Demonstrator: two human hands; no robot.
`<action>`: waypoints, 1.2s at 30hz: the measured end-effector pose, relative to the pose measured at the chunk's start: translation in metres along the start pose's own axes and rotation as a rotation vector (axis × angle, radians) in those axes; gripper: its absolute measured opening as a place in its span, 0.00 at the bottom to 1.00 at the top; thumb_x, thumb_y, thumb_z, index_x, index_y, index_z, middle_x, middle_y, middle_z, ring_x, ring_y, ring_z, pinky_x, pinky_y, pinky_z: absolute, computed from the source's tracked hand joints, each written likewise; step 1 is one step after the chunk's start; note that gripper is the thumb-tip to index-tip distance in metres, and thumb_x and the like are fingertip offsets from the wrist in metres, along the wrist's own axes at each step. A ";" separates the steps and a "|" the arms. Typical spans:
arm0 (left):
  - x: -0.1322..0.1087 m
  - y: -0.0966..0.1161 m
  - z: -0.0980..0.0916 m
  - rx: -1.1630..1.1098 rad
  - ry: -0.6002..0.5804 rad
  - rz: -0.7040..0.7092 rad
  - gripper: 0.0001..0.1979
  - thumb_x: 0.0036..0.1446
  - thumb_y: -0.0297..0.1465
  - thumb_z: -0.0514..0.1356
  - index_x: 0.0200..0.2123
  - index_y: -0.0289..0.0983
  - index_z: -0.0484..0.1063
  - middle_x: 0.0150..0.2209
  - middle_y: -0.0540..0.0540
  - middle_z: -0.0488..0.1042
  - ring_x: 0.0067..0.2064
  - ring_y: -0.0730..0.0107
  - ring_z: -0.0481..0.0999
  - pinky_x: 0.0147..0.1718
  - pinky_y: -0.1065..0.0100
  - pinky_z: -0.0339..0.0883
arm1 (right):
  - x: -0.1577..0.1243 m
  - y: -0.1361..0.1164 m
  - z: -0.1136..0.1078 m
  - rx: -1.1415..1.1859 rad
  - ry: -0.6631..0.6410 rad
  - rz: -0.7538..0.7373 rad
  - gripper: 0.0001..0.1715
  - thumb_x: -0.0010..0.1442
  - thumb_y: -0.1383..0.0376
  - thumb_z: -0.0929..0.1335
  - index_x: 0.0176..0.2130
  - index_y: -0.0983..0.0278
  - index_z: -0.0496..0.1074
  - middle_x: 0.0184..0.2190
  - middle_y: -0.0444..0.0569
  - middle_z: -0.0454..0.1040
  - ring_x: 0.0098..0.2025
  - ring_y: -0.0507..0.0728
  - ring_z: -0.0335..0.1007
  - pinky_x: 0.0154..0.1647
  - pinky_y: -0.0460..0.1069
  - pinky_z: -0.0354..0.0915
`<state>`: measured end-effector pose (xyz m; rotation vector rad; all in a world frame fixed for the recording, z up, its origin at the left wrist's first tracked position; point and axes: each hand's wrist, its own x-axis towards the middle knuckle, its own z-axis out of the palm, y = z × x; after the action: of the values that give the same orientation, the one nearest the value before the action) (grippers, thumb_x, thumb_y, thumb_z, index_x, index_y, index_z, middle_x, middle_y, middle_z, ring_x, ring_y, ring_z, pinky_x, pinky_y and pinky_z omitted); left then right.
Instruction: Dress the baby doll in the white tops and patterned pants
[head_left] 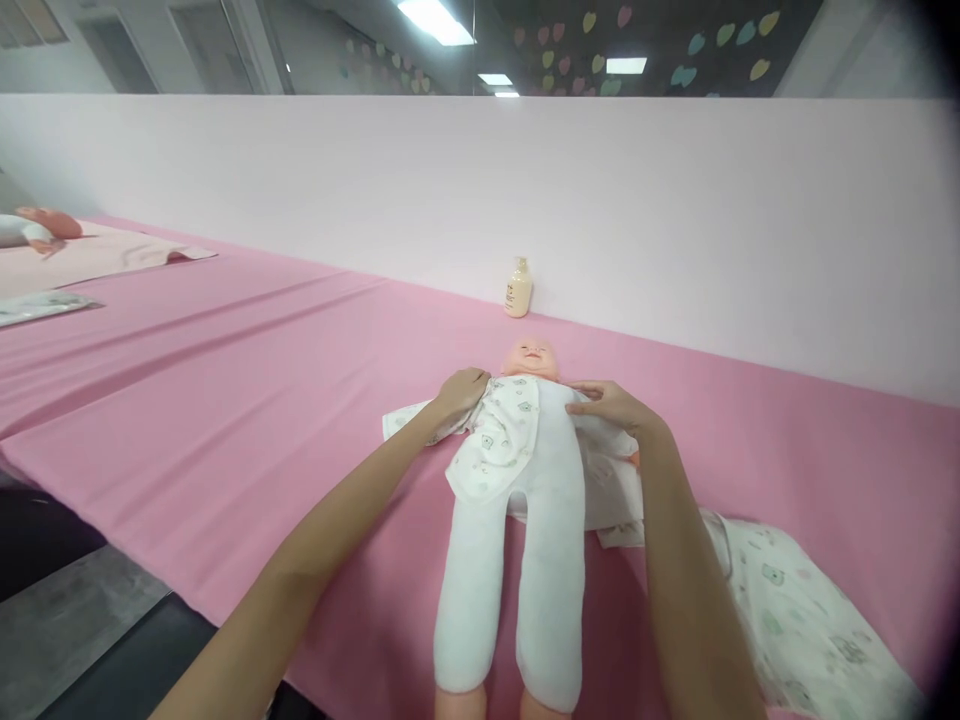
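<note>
A baby doll (531,355) in a white bodysuit with long legs (551,590) lies on its back, its feet towards me. A white baby shirt with small printed figures (501,435) covers the chest on the left side. Its other half (611,480) is spread beside and under the doll on the right. My left hand (463,392) is closed on the shirt at the left shoulder, its fingertips partly hidden. At the right shoulder, my right hand (611,405) holds the shirt's edge between thumb and fingers. The doll's arm on that side is mostly hidden.
A pink sheet (300,400) covers the table. Behind the doll's head, a cream pump bottle (518,290) stands against the white wall (712,220). Printed cloth (802,610) lies at the lower right. Another doll (45,225) rests on a pale mat (120,252) at far left.
</note>
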<state>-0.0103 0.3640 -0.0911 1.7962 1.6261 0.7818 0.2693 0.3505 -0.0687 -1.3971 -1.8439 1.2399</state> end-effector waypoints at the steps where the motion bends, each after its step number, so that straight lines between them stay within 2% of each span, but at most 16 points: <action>1: 0.000 0.003 0.004 0.063 0.028 0.043 0.16 0.59 0.37 0.47 0.28 0.37 0.70 0.33 0.43 0.74 0.36 0.63 0.72 0.35 0.65 0.62 | 0.000 0.000 -0.001 -0.010 -0.006 0.005 0.38 0.44 0.52 0.75 0.53 0.61 0.70 0.55 0.51 0.69 0.54 0.62 0.65 0.53 0.52 0.64; 3: 0.000 0.009 0.014 0.148 0.075 0.108 0.19 0.61 0.38 0.44 0.37 0.38 0.72 0.41 0.42 0.75 0.43 0.59 0.72 0.42 0.61 0.63 | 0.001 0.001 -0.003 -0.042 -0.019 0.005 0.38 0.45 0.52 0.75 0.54 0.61 0.70 0.56 0.51 0.68 0.56 0.63 0.63 0.54 0.52 0.62; 5: -0.001 0.016 0.025 0.131 0.131 0.148 0.20 0.61 0.38 0.45 0.47 0.37 0.69 0.47 0.41 0.74 0.49 0.57 0.71 0.48 0.58 0.61 | 0.003 0.003 -0.004 -0.092 -0.015 -0.001 0.40 0.45 0.52 0.75 0.55 0.61 0.69 0.57 0.52 0.66 0.59 0.63 0.60 0.55 0.51 0.61; 7: -0.004 0.022 0.034 0.071 0.209 0.204 0.24 0.59 0.38 0.48 0.56 0.35 0.61 0.55 0.38 0.68 0.56 0.55 0.66 0.54 0.55 0.58 | 0.004 0.005 -0.006 -0.155 -0.010 0.005 0.41 0.45 0.50 0.74 0.55 0.62 0.68 0.58 0.53 0.66 0.59 0.63 0.59 0.55 0.51 0.60; 10: -0.015 0.032 0.041 0.023 0.255 0.316 0.33 0.57 0.38 0.53 0.62 0.31 0.49 0.62 0.33 0.56 0.63 0.52 0.56 0.60 0.52 0.50 | 0.004 0.005 -0.007 -0.305 -0.014 0.111 0.39 0.44 0.46 0.73 0.50 0.64 0.71 0.52 0.55 0.71 0.53 0.64 0.66 0.50 0.52 0.63; 14: -0.038 0.051 0.041 0.157 0.082 0.569 0.32 0.59 0.37 0.51 0.63 0.31 0.47 0.63 0.34 0.55 0.63 0.54 0.55 0.60 0.52 0.50 | -0.003 -0.005 -0.007 -0.529 0.036 0.317 0.39 0.41 0.39 0.71 0.41 0.66 0.74 0.40 0.57 0.76 0.40 0.65 0.72 0.41 0.55 0.65; 17: -0.049 0.062 0.040 0.298 -0.054 0.733 0.27 0.60 0.32 0.49 0.62 0.33 0.50 0.61 0.37 0.58 0.63 0.57 0.56 0.60 0.54 0.52 | -0.009 -0.018 -0.005 -0.630 0.118 0.348 0.40 0.41 0.38 0.70 0.42 0.66 0.73 0.41 0.58 0.75 0.40 0.65 0.72 0.39 0.55 0.64; 19: -0.050 0.068 0.039 0.397 -0.120 0.787 0.26 0.59 0.28 0.46 0.61 0.35 0.52 0.61 0.40 0.59 0.63 0.59 0.55 0.60 0.55 0.51 | -0.013 -0.025 -0.004 -0.675 0.179 0.354 0.40 0.41 0.40 0.71 0.43 0.65 0.73 0.41 0.58 0.75 0.42 0.65 0.72 0.39 0.55 0.64; 22: -0.047 0.081 0.041 0.596 -0.157 0.734 0.26 0.57 0.25 0.47 0.60 0.31 0.55 0.58 0.36 0.64 0.60 0.56 0.60 0.57 0.56 0.54 | -0.019 -0.033 -0.004 -0.712 0.254 0.378 0.37 0.40 0.42 0.73 0.43 0.63 0.74 0.39 0.58 0.76 0.43 0.66 0.72 0.39 0.54 0.64; 24: -0.045 0.096 0.047 0.739 -0.117 0.615 0.24 0.56 0.23 0.46 0.57 0.28 0.59 0.50 0.33 0.71 0.53 0.53 0.69 0.51 0.54 0.59 | -0.025 -0.035 -0.007 -0.697 0.261 0.397 0.36 0.40 0.44 0.73 0.43 0.63 0.74 0.38 0.58 0.76 0.43 0.66 0.72 0.39 0.54 0.65; 26: -0.045 0.111 0.060 0.849 -0.054 0.495 0.21 0.56 0.22 0.47 0.53 0.27 0.63 0.42 0.31 0.74 0.46 0.48 0.73 0.45 0.51 0.60 | -0.033 -0.037 -0.012 -0.665 0.272 0.405 0.38 0.41 0.45 0.73 0.47 0.63 0.73 0.40 0.59 0.75 0.43 0.67 0.72 0.38 0.54 0.65; 28: -0.044 0.122 0.076 0.911 -0.003 0.430 0.21 0.56 0.26 0.51 0.53 0.27 0.64 0.42 0.28 0.73 0.45 0.42 0.72 0.45 0.45 0.57 | -0.043 -0.038 -0.019 -0.632 0.296 0.406 0.41 0.44 0.46 0.72 0.52 0.64 0.69 0.42 0.61 0.74 0.41 0.66 0.73 0.37 0.54 0.65; 30: -0.041 0.125 0.091 0.905 0.001 0.478 0.28 0.53 0.33 0.58 0.56 0.29 0.61 0.48 0.27 0.70 0.50 0.36 0.68 0.47 0.40 0.53 | -0.052 -0.040 -0.027 -0.565 0.285 0.400 0.41 0.49 0.49 0.70 0.57 0.63 0.64 0.43 0.60 0.74 0.37 0.64 0.74 0.36 0.54 0.66; 32: -0.036 0.122 0.100 0.798 -0.069 0.632 0.36 0.51 0.40 0.61 0.60 0.33 0.55 0.52 0.30 0.68 0.54 0.39 0.65 0.51 0.41 0.51 | -0.060 -0.044 -0.033 -0.448 0.238 0.364 0.37 0.54 0.52 0.67 0.60 0.60 0.60 0.42 0.57 0.75 0.34 0.62 0.74 0.35 0.53 0.67; 34: -0.029 0.116 0.100 0.608 -0.180 0.766 0.33 0.51 0.44 0.60 0.57 0.37 0.58 0.50 0.37 0.70 0.52 0.48 0.68 0.50 0.51 0.56 | -0.068 -0.050 -0.037 -0.329 0.202 0.275 0.31 0.57 0.56 0.64 0.59 0.57 0.61 0.39 0.53 0.76 0.35 0.60 0.74 0.35 0.52 0.68; 36: -0.025 0.112 0.093 0.404 -0.252 0.768 0.23 0.54 0.44 0.58 0.49 0.38 0.64 0.44 0.42 0.73 0.44 0.57 0.72 0.42 0.61 0.61 | -0.075 -0.054 -0.041 -0.230 0.202 0.152 0.26 0.59 0.58 0.62 0.57 0.55 0.63 0.38 0.50 0.76 0.38 0.60 0.73 0.37 0.52 0.68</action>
<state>0.1308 0.3266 -0.0692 2.7419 0.9484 0.5086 0.3029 0.2918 0.0071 -1.7461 -1.8100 0.9371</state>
